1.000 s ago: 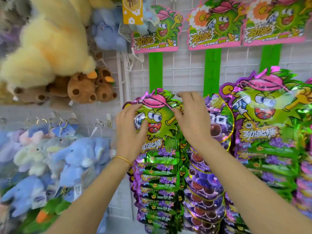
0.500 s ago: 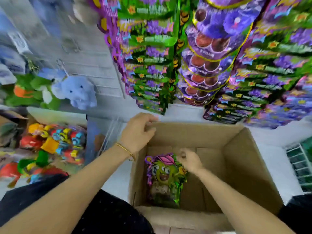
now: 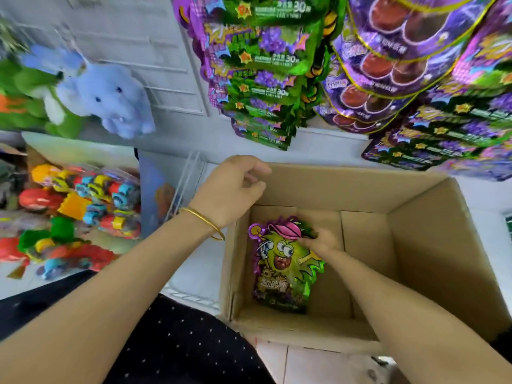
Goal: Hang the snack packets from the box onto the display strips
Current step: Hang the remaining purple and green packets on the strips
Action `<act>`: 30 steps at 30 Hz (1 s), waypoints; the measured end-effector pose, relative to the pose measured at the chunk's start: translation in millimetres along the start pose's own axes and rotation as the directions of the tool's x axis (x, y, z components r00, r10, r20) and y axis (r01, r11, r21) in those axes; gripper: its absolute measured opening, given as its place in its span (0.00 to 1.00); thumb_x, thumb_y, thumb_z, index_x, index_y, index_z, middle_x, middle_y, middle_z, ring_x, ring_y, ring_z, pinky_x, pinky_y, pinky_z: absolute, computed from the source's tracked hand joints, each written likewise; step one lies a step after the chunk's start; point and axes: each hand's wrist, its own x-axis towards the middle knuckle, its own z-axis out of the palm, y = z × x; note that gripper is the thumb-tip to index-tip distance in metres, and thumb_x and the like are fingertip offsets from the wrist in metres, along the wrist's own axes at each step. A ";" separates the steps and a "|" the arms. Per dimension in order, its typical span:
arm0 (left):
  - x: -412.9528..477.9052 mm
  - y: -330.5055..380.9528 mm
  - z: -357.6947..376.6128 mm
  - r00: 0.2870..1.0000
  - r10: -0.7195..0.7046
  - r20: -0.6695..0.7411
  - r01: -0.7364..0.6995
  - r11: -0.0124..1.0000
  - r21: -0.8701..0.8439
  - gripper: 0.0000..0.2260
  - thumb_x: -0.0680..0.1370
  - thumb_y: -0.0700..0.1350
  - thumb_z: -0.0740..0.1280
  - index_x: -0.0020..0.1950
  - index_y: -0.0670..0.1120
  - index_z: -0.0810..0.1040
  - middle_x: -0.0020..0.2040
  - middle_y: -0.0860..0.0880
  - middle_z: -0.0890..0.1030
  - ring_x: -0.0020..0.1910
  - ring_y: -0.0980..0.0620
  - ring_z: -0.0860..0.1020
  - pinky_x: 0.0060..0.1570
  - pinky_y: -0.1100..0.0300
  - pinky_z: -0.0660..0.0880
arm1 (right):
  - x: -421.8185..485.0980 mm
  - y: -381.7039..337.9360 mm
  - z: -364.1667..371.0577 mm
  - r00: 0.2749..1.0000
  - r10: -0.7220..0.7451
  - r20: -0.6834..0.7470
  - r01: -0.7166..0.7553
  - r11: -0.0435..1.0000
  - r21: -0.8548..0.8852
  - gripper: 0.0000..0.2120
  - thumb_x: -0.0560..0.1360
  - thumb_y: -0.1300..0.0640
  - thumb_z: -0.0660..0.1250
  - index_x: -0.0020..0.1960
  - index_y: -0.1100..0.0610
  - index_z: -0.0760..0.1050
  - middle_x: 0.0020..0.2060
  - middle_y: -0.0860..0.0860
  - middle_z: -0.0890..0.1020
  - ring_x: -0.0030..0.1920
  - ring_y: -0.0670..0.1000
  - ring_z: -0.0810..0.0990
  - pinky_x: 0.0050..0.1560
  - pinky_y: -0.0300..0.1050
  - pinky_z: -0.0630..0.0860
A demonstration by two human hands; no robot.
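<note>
Down on the floor [image 3: 304,364] sits an open cardboard box [image 3: 432,259], and everything else is placed relative to it.

Inside the box, on the bottom toward its left wall, lies one snack packet [image 3: 282,275]. It's face up, w/ a green cartoon face, a pink cap and a purple edge. The right hand [image 3: 321,241] is deep inside the box. Its fingers are curled onto the packet's top right edge, just beside the pink cap, pinching it. The packet looks flat on the box bottom.

The left hand [image 3: 230,192] is at the box's far left corner, over the rim, fingers loosely curled and thumb tucked beneath. Can't tell whether it actually grips the cardboard or just rests there. A thin gold bangle [image 3: 205,221] sits on that wrist.

Above the box's far side hang overlapping rows of packets:
- green and purple packets [image 3: 260,67], above the far left corner
- purple packets w/ brown rounds [image 3: 393,59], above the middle
- more green and purple ones [image 3: 457,128], above the far right corner

Left of the box, higher up, hangs a blue plush toy [image 3: 110,101], touching a green plush [image 3: 33,95]. Below these, still left of the box, are bright plastic toys in clear packs [image 3: 83,206], blurred. Near the box's front left corner is dark dotted clothing [image 3: 180,342].
</note>
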 end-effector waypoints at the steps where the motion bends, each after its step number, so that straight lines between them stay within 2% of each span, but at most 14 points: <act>1: 1.1 -0.5 1.3 1.000 -0.002 0.010 0.002 1.000 0.013 0.09 0.75 0.38 0.65 0.50 0.51 0.76 0.57 0.48 0.78 0.48 0.54 0.76 0.43 0.73 0.67 | -1.3 -2.4 -4.4 1.000 -0.023 0.016 0.022 0.999 0.026 0.17 0.70 0.56 0.73 0.57 0.61 0.78 0.46 0.55 0.82 0.46 0.49 0.78 0.30 0.31 0.67; 4: 4.1 -1.6 5.0 0.999 0.002 0.037 -0.004 0.998 0.064 0.10 0.75 0.38 0.65 0.54 0.46 0.77 0.57 0.48 0.78 0.48 0.55 0.76 0.39 0.78 0.66 | -13.7 -11.8 -24.8 0.993 -0.109 0.048 0.103 0.988 0.113 0.11 0.72 0.60 0.71 0.51 0.65 0.79 0.38 0.52 0.80 0.38 0.42 0.77 0.29 0.29 0.66; 6: 6.2 -1.6 7.9 0.998 0.007 0.058 -0.013 0.995 0.094 0.11 0.74 0.38 0.65 0.56 0.45 0.77 0.57 0.47 0.78 0.48 0.55 0.76 0.40 0.76 0.67 | -27.3 -20.6 -46.0 0.984 -0.160 0.083 0.141 0.970 0.200 0.11 0.72 0.60 0.70 0.52 0.64 0.79 0.44 0.56 0.82 0.42 0.48 0.77 0.34 0.32 0.68; 9: 8.7 2.7 12.0 0.992 -0.016 0.122 0.000 0.992 0.130 0.15 0.74 0.40 0.67 0.60 0.46 0.75 0.60 0.46 0.75 0.52 0.53 0.75 0.49 0.68 0.68 | -54.3 -41.3 -87.6 0.954 -0.260 0.147 0.215 0.939 0.268 0.10 0.72 0.61 0.70 0.52 0.64 0.79 0.51 0.64 0.81 0.44 0.51 0.76 0.46 0.45 0.72; 13: 9.2 19.7 18.0 0.976 0.046 0.215 -0.093 0.972 0.216 0.24 0.72 0.45 0.70 0.67 0.46 0.70 0.64 0.46 0.73 0.62 0.50 0.72 0.60 0.61 0.66 | -95.2 -74.2 -142.5 0.925 -0.351 0.145 0.316 0.923 0.220 0.12 0.73 0.59 0.69 0.54 0.63 0.78 0.52 0.57 0.83 0.49 0.52 0.81 0.58 0.47 0.74; 14: 9.3 25.3 19.1 0.974 0.067 0.217 -0.112 0.973 0.200 0.23 0.72 0.44 0.71 0.66 0.46 0.71 0.61 0.46 0.74 0.59 0.50 0.73 0.58 0.63 0.68 | -106.6 -82.4 -154.1 0.917 -0.377 0.129 0.347 0.914 0.210 0.13 0.73 0.59 0.69 0.55 0.64 0.78 0.52 0.56 0.83 0.49 0.51 0.80 0.58 0.45 0.74; 16: 9.2 37.7 18.2 0.976 0.114 0.185 -0.138 0.983 0.122 0.14 0.72 0.42 0.70 0.57 0.44 0.76 0.50 0.47 0.77 0.48 0.52 0.75 0.44 0.67 0.69 | -128.3 -96.9 -172.6 0.911 -0.405 0.084 0.385 0.904 0.185 0.16 0.73 0.58 0.69 0.58 0.66 0.76 0.53 0.55 0.81 0.53 0.51 0.79 0.57 0.39 0.73; 18: 9.9 45.8 12.1 0.985 0.144 0.099 -0.149 0.987 0.054 0.03 0.73 0.41 0.69 0.42 0.48 0.77 0.38 0.53 0.75 0.38 0.56 0.72 0.38 0.63 0.67 | -145.8 -109.1 -187.4 0.896 -0.441 0.053 0.424 0.886 0.188 0.19 0.73 0.58 0.69 0.60 0.68 0.74 0.55 0.55 0.80 0.60 0.56 0.76 0.60 0.44 0.70; 20: 9.8 55.3 -0.4 0.984 0.174 0.026 -0.175 0.983 0.052 0.12 0.72 0.44 0.70 0.31 0.54 0.70 0.29 0.56 0.71 0.32 0.61 0.69 0.35 0.62 0.63 | -163.4 -125.1 -199.0 0.866 -0.500 0.016 0.489 0.852 0.186 0.19 0.72 0.57 0.71 0.60 0.64 0.75 0.56 0.55 0.79 0.61 0.55 0.75 0.63 0.48 0.69; 22: 8.1 68.1 -19.0 0.981 0.192 -0.013 -0.191 0.980 0.050 0.13 0.71 0.44 0.69 0.30 0.51 0.69 0.27 0.55 0.68 0.30 0.64 0.69 0.33 0.68 0.62 | -179.6 -145.6 -207.8 0.814 -0.579 -0.044 0.576 0.795 0.191 0.18 0.70 0.58 0.72 0.58 0.56 0.75 0.55 0.48 0.79 0.56 0.46 0.77 0.62 0.40 0.72; 24: 7.3 84.8 -43.5 0.969 0.240 -0.053 -0.235 0.969 0.074 0.18 0.72 0.38 0.70 0.29 0.51 0.65 0.29 0.54 0.66 0.30 0.65 0.69 0.33 0.70 0.63 | -195.9 -171.8 -216.5 0.748 -0.653 -0.117 0.662 0.725 0.191 0.15 0.70 0.63 0.72 0.55 0.56 0.76 0.47 0.43 0.77 0.46 0.37 0.76 0.51 0.30 0.72; 26: 7.5 105.4 -73.2 0.959 0.270 -0.092 -0.264 0.962 0.068 0.21 0.71 0.35 0.70 0.28 0.53 0.64 0.28 0.55 0.65 0.28 0.65 0.69 0.32 0.70 0.62 | -213.2 -200.5 -227.5 0.677 -0.713 -0.183 0.735 0.669 0.114 0.13 0.70 0.64 0.71 0.55 0.61 0.77 0.44 0.45 0.77 0.42 0.40 0.75 0.44 0.26 0.70; 28: 11.0 127.0 -108.7 0.952 0.288 -0.104 -0.283 0.957 0.063 0.19 0.71 0.36 0.71 0.29 0.54 0.67 0.29 0.55 0.68 0.28 0.66 0.71 0.33 0.73 0.64 | -230.8 -230.3 -243.1 0.583 -0.779 -0.231 0.795 0.605 -0.036 0.14 0.72 0.61 0.70 0.56 0.64 0.78 0.46 0.50 0.77 0.47 0.44 0.74 0.48 0.33 0.70; 30: 15.7 155.1 -149.3 0.947 0.304 -0.102 -0.300 0.953 0.048 0.12 0.71 0.41 0.72 0.32 0.52 0.72 0.31 0.53 0.73 0.30 0.67 0.72 0.35 0.74 0.67 | -246.5 -260.3 -263.9 0.467 -0.836 -0.290 0.840 0.521 -0.150 0.11 0.73 0.59 0.70 0.52 0.63 0.79 0.46 0.54 0.79 0.47 0.48 0.74 0.51 0.43 0.70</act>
